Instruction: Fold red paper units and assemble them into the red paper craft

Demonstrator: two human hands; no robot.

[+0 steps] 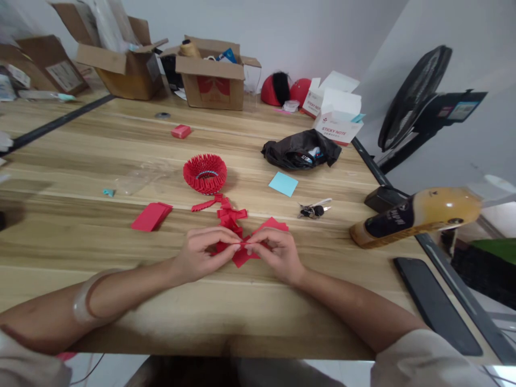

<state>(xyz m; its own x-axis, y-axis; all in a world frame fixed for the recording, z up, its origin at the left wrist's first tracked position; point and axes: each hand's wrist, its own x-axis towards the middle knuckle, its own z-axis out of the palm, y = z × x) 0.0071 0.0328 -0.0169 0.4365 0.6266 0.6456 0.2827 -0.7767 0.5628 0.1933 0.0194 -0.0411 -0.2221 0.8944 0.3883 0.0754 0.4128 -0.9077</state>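
Paper (pixel 243 243) is pinched thumb-to-finger by left hand (pixel 207 251) and right hand (pixel 279 252), red bowl (pixel 205 185) standing far left of them.

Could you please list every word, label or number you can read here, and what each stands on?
"STICKY NOTE": front white box; the line beneath is too small to read.
"STICKY", the rest partly hidden: rear white box.
Too small or blurred to read: bottle label, fan label, left carton label, print at the black bag's opening.
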